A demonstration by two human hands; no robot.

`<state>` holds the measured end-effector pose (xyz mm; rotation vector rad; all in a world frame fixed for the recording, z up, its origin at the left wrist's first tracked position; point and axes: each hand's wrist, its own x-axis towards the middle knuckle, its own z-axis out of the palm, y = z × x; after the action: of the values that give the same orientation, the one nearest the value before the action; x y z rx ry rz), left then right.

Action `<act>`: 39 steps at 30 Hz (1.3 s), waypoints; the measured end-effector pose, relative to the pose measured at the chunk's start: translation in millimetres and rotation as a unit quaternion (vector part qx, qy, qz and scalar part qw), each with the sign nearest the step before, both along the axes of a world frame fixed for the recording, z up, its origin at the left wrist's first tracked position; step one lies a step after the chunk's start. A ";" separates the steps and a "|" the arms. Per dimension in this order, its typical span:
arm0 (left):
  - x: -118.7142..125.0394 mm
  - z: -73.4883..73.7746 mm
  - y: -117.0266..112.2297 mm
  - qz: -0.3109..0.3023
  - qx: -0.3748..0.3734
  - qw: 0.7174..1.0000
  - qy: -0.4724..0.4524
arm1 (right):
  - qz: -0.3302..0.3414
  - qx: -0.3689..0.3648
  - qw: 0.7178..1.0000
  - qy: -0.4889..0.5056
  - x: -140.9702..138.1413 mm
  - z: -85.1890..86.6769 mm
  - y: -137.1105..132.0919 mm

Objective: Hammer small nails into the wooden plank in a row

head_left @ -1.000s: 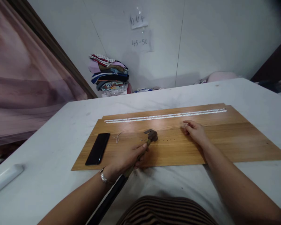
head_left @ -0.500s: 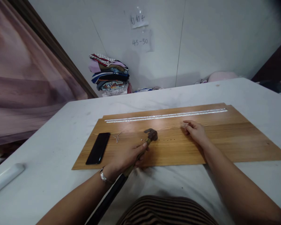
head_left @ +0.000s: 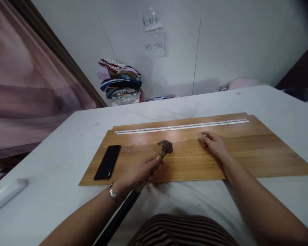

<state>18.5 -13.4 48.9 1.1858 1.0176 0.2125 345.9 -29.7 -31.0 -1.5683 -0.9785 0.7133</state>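
A pink curtain [head_left: 28,89] hangs at the far left, and below it a white tube [head_left: 9,193] lies on the white table [head_left: 53,164]. Next comes the left end of a wooden board [head_left: 261,150], which lies flat on the table and stretches well to the right. A black phone [head_left: 107,162] lies on this end, its screen dark. Behind, against the wall, rises a stack of folded clothes [head_left: 122,82]. Just right of the phone, a few loose nails [head_left: 128,151] lie in a small scatter on the board.

The left hand [head_left: 145,171], with a silver bracelet [head_left: 112,192] at its wrist, is closed round the hammer [head_left: 166,147] not far below its head, the thumb lying along the handle. The head is over the middle of the board, claw to the left; whether it touches the wood, I cannot tell. A row of small dark nail heads [head_left: 183,153] runs rightward from beside it. Two pale marked strips [head_left: 182,127] lie along the board's back part. Farther right, the right hand [head_left: 213,141] is near the board's surface, fingers curled and thumb close to the forefinger; something small and pale shows at the fingertips, but I cannot tell what it is or whether it is gripped.
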 end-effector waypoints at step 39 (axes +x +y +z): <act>0.3 -6.8 1.3 -0.003 -0.002 1.000 -0.007 | -0.001 0.000 1.000 -0.005 -0.9 1.8 0.1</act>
<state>18.8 -12.1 42.1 1.1811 1.0008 0.2137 345.0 -29.6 -29.2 -1.5739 -0.9837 0.7046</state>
